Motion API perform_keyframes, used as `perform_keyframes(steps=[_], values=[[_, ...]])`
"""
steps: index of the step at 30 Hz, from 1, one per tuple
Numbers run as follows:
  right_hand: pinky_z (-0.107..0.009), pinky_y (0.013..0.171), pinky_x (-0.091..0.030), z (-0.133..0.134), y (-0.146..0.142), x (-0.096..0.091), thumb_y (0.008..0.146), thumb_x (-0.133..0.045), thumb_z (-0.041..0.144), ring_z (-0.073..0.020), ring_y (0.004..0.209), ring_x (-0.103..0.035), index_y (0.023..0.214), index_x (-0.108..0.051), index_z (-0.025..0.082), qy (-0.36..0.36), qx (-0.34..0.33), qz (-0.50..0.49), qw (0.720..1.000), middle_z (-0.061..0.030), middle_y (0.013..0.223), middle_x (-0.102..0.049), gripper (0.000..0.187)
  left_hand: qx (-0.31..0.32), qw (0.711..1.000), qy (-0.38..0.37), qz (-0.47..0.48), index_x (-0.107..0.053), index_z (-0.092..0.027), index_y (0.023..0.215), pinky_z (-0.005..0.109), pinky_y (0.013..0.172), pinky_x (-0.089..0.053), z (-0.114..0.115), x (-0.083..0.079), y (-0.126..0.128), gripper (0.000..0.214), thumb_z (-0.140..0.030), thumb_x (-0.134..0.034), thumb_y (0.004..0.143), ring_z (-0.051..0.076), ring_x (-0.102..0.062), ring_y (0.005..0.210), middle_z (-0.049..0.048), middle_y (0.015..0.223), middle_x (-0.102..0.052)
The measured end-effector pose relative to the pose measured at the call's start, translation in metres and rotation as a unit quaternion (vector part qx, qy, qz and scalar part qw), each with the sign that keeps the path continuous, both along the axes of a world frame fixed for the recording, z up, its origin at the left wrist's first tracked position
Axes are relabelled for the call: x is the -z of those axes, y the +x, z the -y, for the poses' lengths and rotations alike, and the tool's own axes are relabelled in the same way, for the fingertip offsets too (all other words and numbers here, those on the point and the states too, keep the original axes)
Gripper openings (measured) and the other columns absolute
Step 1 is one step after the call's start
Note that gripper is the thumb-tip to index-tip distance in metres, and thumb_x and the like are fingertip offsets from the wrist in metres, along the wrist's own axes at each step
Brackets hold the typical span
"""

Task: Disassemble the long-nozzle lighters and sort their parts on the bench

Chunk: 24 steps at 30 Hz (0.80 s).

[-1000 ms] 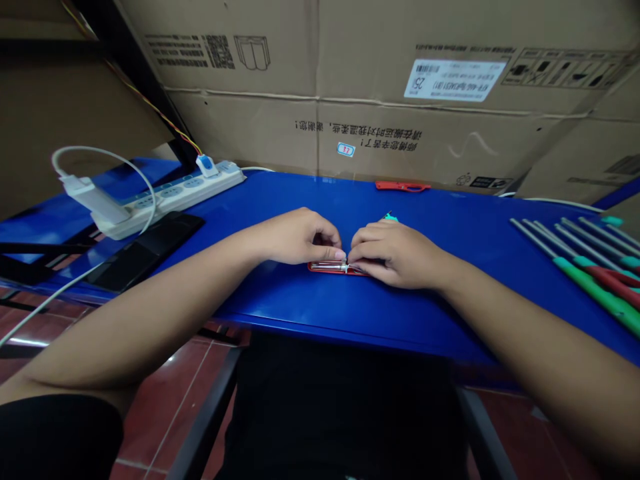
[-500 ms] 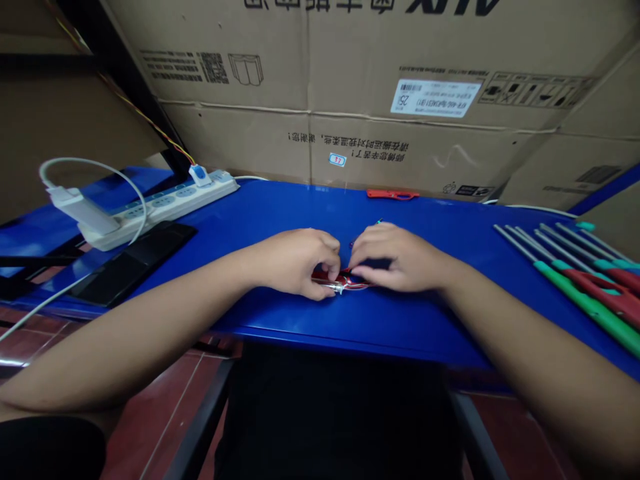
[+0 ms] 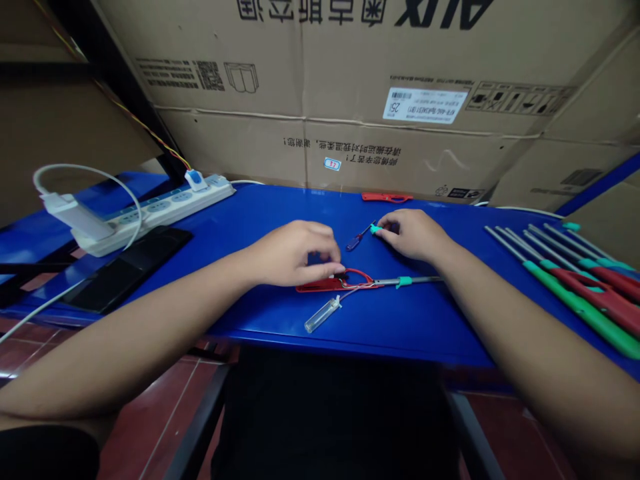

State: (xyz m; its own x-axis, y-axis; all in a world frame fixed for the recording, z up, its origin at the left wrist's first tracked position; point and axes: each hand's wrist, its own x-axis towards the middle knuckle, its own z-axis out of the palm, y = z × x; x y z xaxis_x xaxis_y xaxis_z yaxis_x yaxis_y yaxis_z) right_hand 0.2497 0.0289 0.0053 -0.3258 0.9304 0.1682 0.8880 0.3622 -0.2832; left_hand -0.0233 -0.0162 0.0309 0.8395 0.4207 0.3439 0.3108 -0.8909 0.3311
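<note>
An opened long-reach lighter (image 3: pixel 320 285) lies on the blue table, its red shell half showing thin wires and a metal tube pointing right. A teal clip (image 3: pixel 404 282) sits on the tube. The clear fuel tank (image 3: pixel 323 315) rests beside the shell on the near side. My left hand (image 3: pixel 305 257) is closed over the lighter, thumb and fingers pinching a small black part (image 3: pixel 340 275) at the shell. Further right and back, my right hand (image 3: pixel 413 233) pinches a small teal piece (image 3: pixel 375 229). A screwdriver (image 3: pixel 355 242) with a purple handle lies just left of it.
A red shell piece (image 3: pixel 387 197) lies by the cardboard box (image 3: pixel 300 87) at the back. Several long lighters (image 3: pixel 585 287) in green and red lie at the right. A power strip (image 3: pixel 170 207) with plugs and a black phone (image 3: pixel 127 267) are at the left.
My right hand has left the lighter, moving back and right to the teal piece. The fuel tank now lies on the table, out of my left hand. The view has shifted slightly.
</note>
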Motion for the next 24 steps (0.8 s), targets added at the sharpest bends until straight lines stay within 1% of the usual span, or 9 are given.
perform_keyframes(steps=[2,4,7,9,11,14,16,19,24], values=[[-0.036,0.083,-0.049,0.011,-0.007,-0.005,0.087,-0.06,0.033,-0.0224,0.092,-0.068,0.102,-0.075,0.02,-0.017,-0.058,-0.087,0.994,-0.0074,0.103,-0.076,0.025,-0.052,0.998,0.021,0.037,-0.071,-0.018,0.103,0.025,0.074,-0.047,-0.002,0.001,0.0,0.023,-0.036,-0.063,0.091,0.015,-0.063,0.082,0.0058,0.09,-0.068],[-0.035,0.082,-0.051,0.025,-0.017,-0.009,0.087,-0.061,0.035,-0.0203,0.088,-0.068,0.103,-0.073,0.021,-0.072,-0.116,-0.194,0.971,-0.0055,0.098,-0.076,0.024,-0.08,0.994,0.04,0.059,-0.068,-0.018,0.113,0.026,0.078,-0.048,-0.001,0.004,0.002,0.033,-0.04,-0.066,0.089,0.017,-0.064,0.087,0.006,0.095,-0.068],[-0.031,0.071,-0.051,0.043,-0.033,-0.013,0.083,-0.066,0.034,-0.0172,0.075,-0.065,0.101,-0.065,0.02,-0.159,-0.176,-0.299,0.924,-0.0026,0.084,-0.072,0.023,-0.088,0.993,0.059,0.059,-0.069,-0.017,0.107,0.027,0.076,-0.047,0.003,0.007,0.007,0.028,-0.04,-0.063,0.092,0.017,-0.063,0.085,0.0052,0.09,-0.067],[-0.029,0.066,-0.049,0.05,-0.039,-0.014,0.082,-0.067,0.032,-0.0149,0.07,-0.062,0.095,-0.06,0.02,-0.172,-0.187,-0.321,0.912,-0.0009,0.079,-0.068,0.019,-0.093,0.992,0.066,0.051,-0.069,-0.016,0.097,0.027,0.074,-0.046,0.006,0.008,0.01,0.022,-0.036,-0.058,0.095,0.017,-0.061,0.082,0.0049,0.085,-0.066],[-0.026,0.062,-0.047,0.053,-0.041,-0.015,0.083,-0.067,0.033,-0.0132,0.066,-0.059,0.089,-0.06,0.02,-0.162,-0.181,-0.315,0.917,0.0,0.075,-0.065,0.016,-0.105,0.992,0.055,0.051,-0.068,-0.016,0.092,0.027,0.074,-0.045,0.007,0.008,0.012,0.022,-0.034,-0.056,0.096,0.017,-0.061,0.08,0.0049,0.084,-0.066],[-0.027,0.062,-0.046,0.056,-0.038,-0.019,0.089,-0.062,0.036,-0.0136,0.066,-0.061,0.089,-0.067,0.019,-0.104,-0.187,-0.24,0.947,-0.0016,0.075,-0.069,0.018,-0.137,0.989,-0.017,0.059,-0.067,-0.015,0.086,0.026,0.068,-0.042,0.006,0.008,0.013,0.026,-0.036,-0.055,0.096,0.014,-0.059,0.072,0.0028,0.079,-0.067],[-0.028,0.067,-0.047,0.059,-0.034,-0.023,0.092,-0.059,0.033,-0.0149,0.071,-0.065,0.09,-0.072,0.02,-0.035,-0.226,-0.162,0.96,-0.0029,0.081,-0.074,0.019,-0.161,0.981,-0.092,0.049,-0.068,-0.015,0.082,0.024,0.059,-0.037,0.005,0.01,0.013,0.031,-0.039,-0.053,0.096,0.012,-0.055,0.062,0.0,0.069,-0.064],[-0.029,0.076,-0.049,0.065,-0.031,-0.028,0.092,-0.058,0.028,-0.0161,0.08,-0.069,0.093,-0.074,0.02,0.04,-0.295,-0.095,0.95,-0.0038,0.089,-0.077,0.018,-0.182,0.967,-0.176,0.021,-0.068,-0.015,0.076,0.023,0.052,-0.029,0.003,0.012,0.013,0.038,-0.042,-0.052,0.095,0.01,-0.047,0.053,-0.0027,0.057,-0.055],[-0.03,0.076,-0.05,0.07,-0.032,-0.028,0.091,-0.057,0.025,-0.0175,0.08,-0.068,0.093,-0.074,0.019,0.069,-0.292,-0.047,0.953,-0.0055,0.088,-0.075,0.018,-0.175,0.969,-0.173,0.007,-0.069,-0.014,0.077,0.023,0.055,-0.031,0.002,0.013,0.011,0.04,-0.043,-0.049,0.097,0.01,-0.046,0.054,-0.0023,0.059,-0.056]])
